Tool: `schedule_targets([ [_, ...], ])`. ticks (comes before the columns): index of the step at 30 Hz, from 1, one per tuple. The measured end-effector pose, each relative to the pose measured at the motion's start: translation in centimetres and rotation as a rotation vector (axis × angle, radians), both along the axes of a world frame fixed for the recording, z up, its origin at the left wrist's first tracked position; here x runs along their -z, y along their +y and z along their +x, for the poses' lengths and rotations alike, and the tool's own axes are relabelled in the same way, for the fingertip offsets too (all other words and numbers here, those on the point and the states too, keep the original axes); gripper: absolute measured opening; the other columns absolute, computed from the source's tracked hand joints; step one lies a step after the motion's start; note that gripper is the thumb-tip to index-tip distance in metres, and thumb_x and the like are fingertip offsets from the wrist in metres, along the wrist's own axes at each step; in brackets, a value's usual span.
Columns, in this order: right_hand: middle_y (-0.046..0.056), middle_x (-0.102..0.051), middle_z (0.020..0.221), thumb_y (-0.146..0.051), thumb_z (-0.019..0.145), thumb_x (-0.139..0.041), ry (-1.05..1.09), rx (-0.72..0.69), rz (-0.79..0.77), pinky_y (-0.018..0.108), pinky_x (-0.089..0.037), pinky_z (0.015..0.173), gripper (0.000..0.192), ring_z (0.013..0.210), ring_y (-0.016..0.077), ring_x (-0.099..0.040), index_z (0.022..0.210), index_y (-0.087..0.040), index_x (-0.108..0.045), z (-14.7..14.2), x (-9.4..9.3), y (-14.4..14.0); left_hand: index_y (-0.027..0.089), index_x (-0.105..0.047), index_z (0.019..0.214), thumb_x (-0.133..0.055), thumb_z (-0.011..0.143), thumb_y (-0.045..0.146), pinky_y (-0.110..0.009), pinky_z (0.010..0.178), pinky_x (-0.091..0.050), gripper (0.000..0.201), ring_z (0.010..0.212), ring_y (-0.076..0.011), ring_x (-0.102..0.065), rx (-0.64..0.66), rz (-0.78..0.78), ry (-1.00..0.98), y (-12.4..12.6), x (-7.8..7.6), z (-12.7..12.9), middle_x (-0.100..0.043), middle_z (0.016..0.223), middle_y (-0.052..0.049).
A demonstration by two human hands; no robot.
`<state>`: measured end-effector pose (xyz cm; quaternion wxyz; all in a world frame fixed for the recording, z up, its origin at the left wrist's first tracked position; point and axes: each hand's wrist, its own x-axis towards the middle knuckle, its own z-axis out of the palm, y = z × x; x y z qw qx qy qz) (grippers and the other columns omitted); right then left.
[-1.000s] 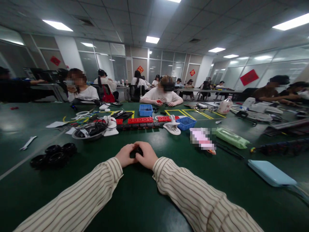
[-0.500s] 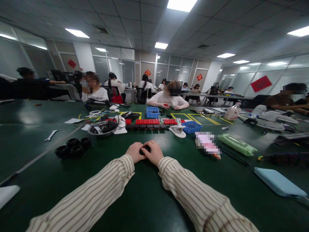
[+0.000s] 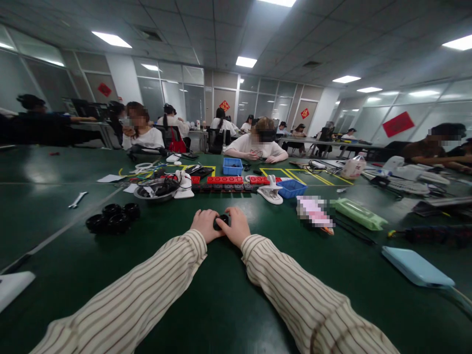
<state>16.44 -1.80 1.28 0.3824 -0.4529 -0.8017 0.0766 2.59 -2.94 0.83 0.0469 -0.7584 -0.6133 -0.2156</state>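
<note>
your left hand and right hand meet on the green surface, both clenched in a shared grip on a small black part held between them, near the middle. a cluster of black wheels lies well apart to the left; a white clamp and a blue basket sit farther off.

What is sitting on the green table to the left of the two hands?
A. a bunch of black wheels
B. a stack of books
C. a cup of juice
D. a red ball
A: a cluster of small black wheels lies on the green table, left of the left hand.
</note>
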Motion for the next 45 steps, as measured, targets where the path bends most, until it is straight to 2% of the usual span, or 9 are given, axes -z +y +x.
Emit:
schedule_targets([
  [6,0.004,-0.053,0.086,-0.026,0.073,-0.053,0.028,-0.148,0.002,0.032,-0.038,0.079,0.016,0.085,0.0163,-0.048,0.087,-0.018,-0.053,0.0,-0.1,0.2,0.016,-0.058,0.083,-0.060,0.060,0.039,-0.035,0.077,-0.041,0.033,0.083,-0.0227,-0.053,0.115,-0.034,0.010,0.7,-0.1,-0.3,-0.058,0.083,-0.007],
  [10,0.003,-0.055,0.089,-0.012,0.070,-0.049,0.079,-0.337,-0.034,0.030,-0.038,0.083,0.020,0.089,0.0150,-0.048,0.088,-0.017,-0.054,0.4,-0.3,0.5,0.016,-0.058,0.086,-0.060,0.061,0.037,-0.031,0.080,-0.041,0.033,0.088,-0.0207,-0.053,0.281,-0.109,-0.069,1.2,-0.1,-1.0,-0.059,0.086,-0.005],
  [12,0.003,-0.056,0.093,-0.010,0.070,-0.046,0.081,-0.380,-0.058,0.030,-0.038,0.085,0.025,0.091,0.0149,-0.048,0.093,-0.017,-0.053,0.5,-0.2,0.6,0.016,-0.058,0.089,-0.060,0.061,0.039,-0.032,0.082,-0.040,0.036,0.091,-0.0212,-0.053,0.293,-0.139,-0.089,1.4,0.0,-1.2,-0.059,0.090,-0.006],
  [17,0.006,-0.053,0.102,-0.026,0.074,-0.053,0.085,-0.288,-0.063,0.034,-0.037,0.086,0.034,0.095,0.0171,-0.047,0.105,-0.017,-0.047,0.4,-0.1,0.5,0.015,-0.054,0.097,-0.061,0.058,0.045,-0.039,0.087,-0.036,0.049,0.094,-0.0247,-0.051,0.179,-0.124,-0.048,1.2,0.0,-1.0,-0.057,0.099,-0.008],
  [23,0.003,-0.051,0.085,-0.040,0.069,-0.059,0.057,-0.114,-0.077,0.032,-0.039,0.075,0.032,0.081,0.0164,-0.048,0.090,-0.018,-0.049,0.2,-0.1,0.4,0.019,-0.056,0.084,-0.061,0.059,0.042,-0.039,0.089,-0.033,0.034,0.091,-0.0231,-0.052,0.085,-0.081,-0.012,0.8,0.1,-0.6,-0.058,0.089,-0.004],
  [29,0.002,-0.053,0.083,-0.023,0.070,-0.057,0.052,-0.243,-0.044,0.030,-0.039,0.077,0.015,0.083,0.0151,-0.048,0.083,-0.018,-0.053,0.3,-0.1,0.7,0.019,-0.059,0.081,-0.061,0.059,0.034,-0.033,0.080,-0.040,0.027,0.085,-0.0212,-0.054,0.212,-0.101,-0.058,1.2,0.3,-1.0,-0.059,0.085,-0.004],
  [36,0.003,-0.056,0.100,-0.009,0.070,-0.048,0.088,-0.382,-0.046,0.032,-0.036,0.087,0.033,0.097,0.0159,-0.047,0.101,-0.019,-0.052,0.7,-0.4,0.3,0.019,-0.057,0.094,-0.061,0.061,0.039,-0.035,0.091,-0.036,0.039,0.100,-0.0214,-0.051,0.336,-0.169,-0.208,1.6,0.4,-1.8,-0.058,0.103,-0.005],
  [41,0.007,-0.052,0.103,-0.030,0.074,-0.053,0.113,-0.235,-0.071,0.034,-0.037,0.085,0.035,0.096,0.0178,-0.047,0.106,-0.017,-0.047,0.7,-0.3,0.4,0.019,-0.049,0.103,-0.061,0.056,0.049,-0.050,0.097,-0.024,0.057,0.101,-0.0257,-0.049,0.173,-0.130,-0.125,0.8,-0.1,-1.1,-0.055,0.104,-0.006],
  [45,0.003,-0.051,0.086,-0.041,0.070,-0.057,0.089,-0.111,-0.081,0.032,-0.039,0.075,0.034,0.082,0.0163,-0.048,0.094,-0.017,-0.049,0.6,-0.2,0.4,0.019,-0.053,0.088,-0.060,0.056,0.048,-0.051,0.097,-0.023,0.043,0.092,-0.0245,-0.052,0.045,-0.086,-0.039,0.4,-0.1,-0.2,-0.057,0.092,-0.005],
])
